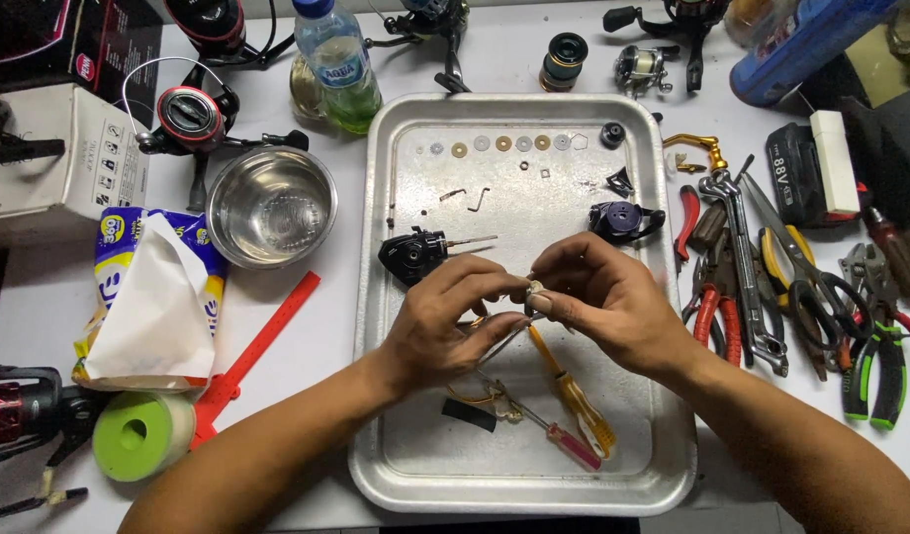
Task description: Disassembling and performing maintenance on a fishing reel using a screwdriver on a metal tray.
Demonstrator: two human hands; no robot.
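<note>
Two hands, the left hand (445,321) and the right hand (603,302), meet over one metal tray (376,396). Beyond the fingertips, one row of eight small washers (503,144) lies in the tray, with two dark reel parts (413,253). Just below the hands lie two screwdrivers (574,400). To the left of the left hand stand one steel bowl (272,206), one water bottle (337,61), one tissue pack (156,297) and one green tape roll (141,435). To the right of the right hand lie several pliers (875,371).
</note>
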